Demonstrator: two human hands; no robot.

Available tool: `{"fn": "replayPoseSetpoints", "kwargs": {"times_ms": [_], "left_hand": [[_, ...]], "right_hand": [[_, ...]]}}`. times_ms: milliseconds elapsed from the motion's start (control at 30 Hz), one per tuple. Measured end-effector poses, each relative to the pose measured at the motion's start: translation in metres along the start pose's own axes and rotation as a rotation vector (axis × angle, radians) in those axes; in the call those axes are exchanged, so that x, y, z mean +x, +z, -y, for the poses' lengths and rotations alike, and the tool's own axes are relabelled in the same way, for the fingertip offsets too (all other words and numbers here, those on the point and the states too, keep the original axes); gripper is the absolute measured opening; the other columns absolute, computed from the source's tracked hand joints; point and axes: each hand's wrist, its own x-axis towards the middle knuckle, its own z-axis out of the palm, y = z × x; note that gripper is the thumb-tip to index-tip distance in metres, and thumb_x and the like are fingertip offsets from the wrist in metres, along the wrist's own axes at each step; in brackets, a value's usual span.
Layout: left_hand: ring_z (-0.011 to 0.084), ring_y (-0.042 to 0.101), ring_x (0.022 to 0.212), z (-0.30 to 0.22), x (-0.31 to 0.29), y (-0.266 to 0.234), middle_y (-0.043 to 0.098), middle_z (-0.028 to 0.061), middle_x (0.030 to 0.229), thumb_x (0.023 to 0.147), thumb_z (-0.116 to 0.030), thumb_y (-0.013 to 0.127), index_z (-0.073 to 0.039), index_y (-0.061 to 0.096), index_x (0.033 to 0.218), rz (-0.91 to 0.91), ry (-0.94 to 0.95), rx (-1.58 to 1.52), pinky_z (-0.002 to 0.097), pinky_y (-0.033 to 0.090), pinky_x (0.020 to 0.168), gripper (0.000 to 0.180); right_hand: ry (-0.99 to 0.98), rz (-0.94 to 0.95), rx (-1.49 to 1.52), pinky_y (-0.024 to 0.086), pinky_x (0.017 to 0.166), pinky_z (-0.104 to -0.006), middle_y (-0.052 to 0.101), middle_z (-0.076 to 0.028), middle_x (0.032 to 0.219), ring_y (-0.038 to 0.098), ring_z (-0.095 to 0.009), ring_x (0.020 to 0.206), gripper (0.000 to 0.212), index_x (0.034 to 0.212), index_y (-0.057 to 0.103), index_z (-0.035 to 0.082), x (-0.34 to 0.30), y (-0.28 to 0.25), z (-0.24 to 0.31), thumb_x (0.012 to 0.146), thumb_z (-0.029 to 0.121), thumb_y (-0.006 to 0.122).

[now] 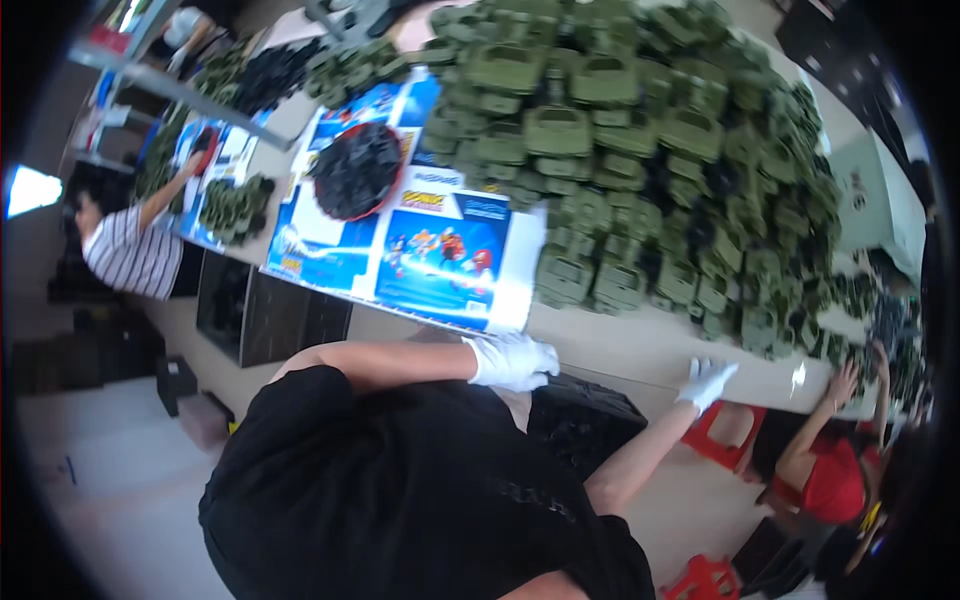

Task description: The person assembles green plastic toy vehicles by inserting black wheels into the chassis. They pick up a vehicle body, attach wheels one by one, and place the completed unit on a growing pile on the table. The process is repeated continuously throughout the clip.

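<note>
My left hand [512, 361], in a white glove, is closed at the near corner of a blue and white printed cardboard sheet [440, 255] lying on the long table [620, 345]. A heap of small black parts [356, 170] sits on that sheet. My right hand [707, 381], also gloved, is spread open at the table's near edge and holds nothing. Just beyond both hands a big pile of olive-green plastic toy parts [620, 150] covers much of the table.
A person in a striped shirt [130, 255] reaches onto the table's far left end. Another person in a red top [835, 480] reaches in at the right. Black crates [580, 415] stand under the table, and red stools [720, 440] are by my right arm.
</note>
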Motion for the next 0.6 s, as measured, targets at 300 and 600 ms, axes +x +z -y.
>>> {"fn": "replayPoseSetpoints", "kwargs": {"times_ms": [300, 600], "left_hand": [[0.0234, 0.067, 0.085, 0.195, -0.227, -0.027, 0.071, 0.0119, 0.092, 0.090, -0.018, 0.061, -0.005, 0.069, 0.099, -0.702, -0.653, -0.448, 0.0336, 0.052, 0.080, 0.017], [0.0117, 0.061, 0.079, 0.419, -0.364, -0.061, 0.065, 0.0082, 0.096, 0.096, -0.020, 0.060, 0.001, 0.054, 0.125, -1.194, -0.787, -0.955, 0.0265, 0.052, 0.065, 0.037]], "right_hand": [[-0.654, -0.105, -0.331, 0.051, 0.078, -0.0320, 0.062, -0.012, 0.117, 0.061, -0.021, 0.095, 0.031, 0.123, 0.059, 0.000, -0.209, 0.072, -0.036, 0.100, 0.019, 0.049], [-0.090, 0.694, -0.475, 0.048, 0.066, -0.0226, 0.065, -0.007, 0.110, 0.062, -0.010, 0.083, 0.034, 0.124, 0.059, 0.003, -0.384, 0.272, -0.201, 0.099, 0.026, 0.055]]}}
